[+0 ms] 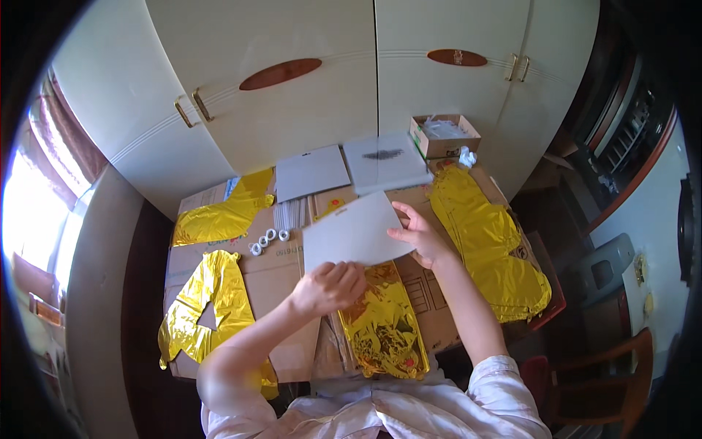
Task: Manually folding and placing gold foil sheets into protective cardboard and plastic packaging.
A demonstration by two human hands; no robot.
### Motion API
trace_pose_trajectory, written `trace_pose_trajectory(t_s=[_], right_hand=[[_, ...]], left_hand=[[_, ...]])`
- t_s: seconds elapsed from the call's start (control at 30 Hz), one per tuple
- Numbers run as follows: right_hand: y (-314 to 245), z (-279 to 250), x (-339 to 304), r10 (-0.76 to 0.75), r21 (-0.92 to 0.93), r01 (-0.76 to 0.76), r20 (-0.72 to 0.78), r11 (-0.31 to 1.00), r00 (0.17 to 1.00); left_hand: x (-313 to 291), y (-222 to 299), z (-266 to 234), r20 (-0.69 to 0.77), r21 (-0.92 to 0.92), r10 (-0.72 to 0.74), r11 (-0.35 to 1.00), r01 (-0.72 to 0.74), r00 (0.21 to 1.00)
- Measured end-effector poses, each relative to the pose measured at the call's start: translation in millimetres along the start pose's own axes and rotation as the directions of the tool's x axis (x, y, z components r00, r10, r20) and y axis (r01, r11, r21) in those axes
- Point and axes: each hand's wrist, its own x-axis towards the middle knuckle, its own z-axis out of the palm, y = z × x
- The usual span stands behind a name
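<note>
A flat grey-white packet, with a small mark near its far edge, is held up over the middle of the table. My right hand grips its right edge, thumb toward me and fingers partly behind it. At the near edge, my left hand is curled closed; its fingertips are hidden, so what it pinches does not show. Below the packet lies a folded shiny gold foil piece, partly covered. Farther back rest a similar grey-white packet stack and a clear-looking packet stack with a dark patch.
Flat gold foil balloons lie left, back left and right. Several white rolls sit beside a bundle of thin white sticks. An open box stands at the back. Cardboard covers the table; a wooden chair is lower right.
</note>
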Motion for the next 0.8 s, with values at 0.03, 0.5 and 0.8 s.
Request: trace_pose_trajectory(t_s=[0.03, 0.5, 0.8], right_hand=[[-0.3, -2.4, -7.5, 0.014, -0.029, -0.013, 0.030, 0.999, 0.999], [56.7, -25.2, -42.7, -0.106, -0.523, 0.116, 0.049, 0.844, 0.993], [71.5, -30.6, -44.1, -0.396, -0.919, 0.249, 0.115, 0.306, 0.911]], left_hand=[[-2.6, 5.9, -4.4, -0.046, -0.117, -0.032, 0.993, 0.026, 0.998], [-55.8, 33.1, 63.1, 0.352, -0.502, -0.207, 0.782, 0.370, 0.913], [-56.1, 32.3, 61.7, 0.395, -0.497, -0.179, 0.783, 0.374, 0.901]])
